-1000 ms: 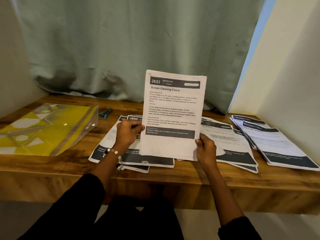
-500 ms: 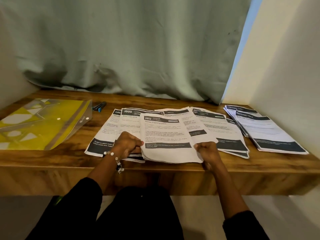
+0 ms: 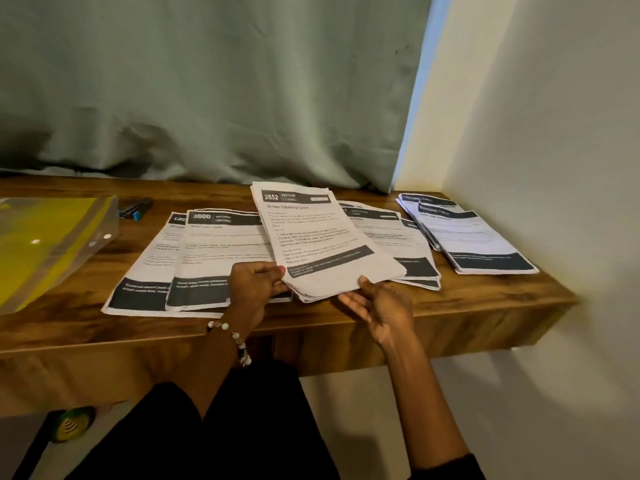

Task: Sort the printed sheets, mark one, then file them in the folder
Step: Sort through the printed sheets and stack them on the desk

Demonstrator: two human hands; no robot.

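We pinch the near left corner of a thick bundle of sheets (image 3: 322,244) with our left hand (image 3: 254,289), thumb on top and fingers curled beneath, its top page headed 2652. Our right hand (image 3: 379,306) waits just under the bundle's near right corner, palm up, fingers straight and spread, the thumb tip touching the paper's edge. The bundle tilts up and away from both hands, its far end lifted over the wooden desk (image 3: 485,299).

Directly under and to the left of our left hand lie two overlapping sheets (image 3: 207,258), flat on the desk, the upper one headed 3800. Beyond our right hand, partly hidden by the bundle, sits another loose stack (image 3: 401,244). Farther right of that hand, near the wall, rests a separate fanned pile (image 3: 474,237).

Well to the left of our left hand lies the clear folder (image 3: 52,237) with yellow inside, and just past its far corner a dark pen with a blue cap (image 3: 135,209). A beaded bracelet (image 3: 235,337) circles our left wrist. A green curtain (image 3: 207,98) hangs behind the desk.
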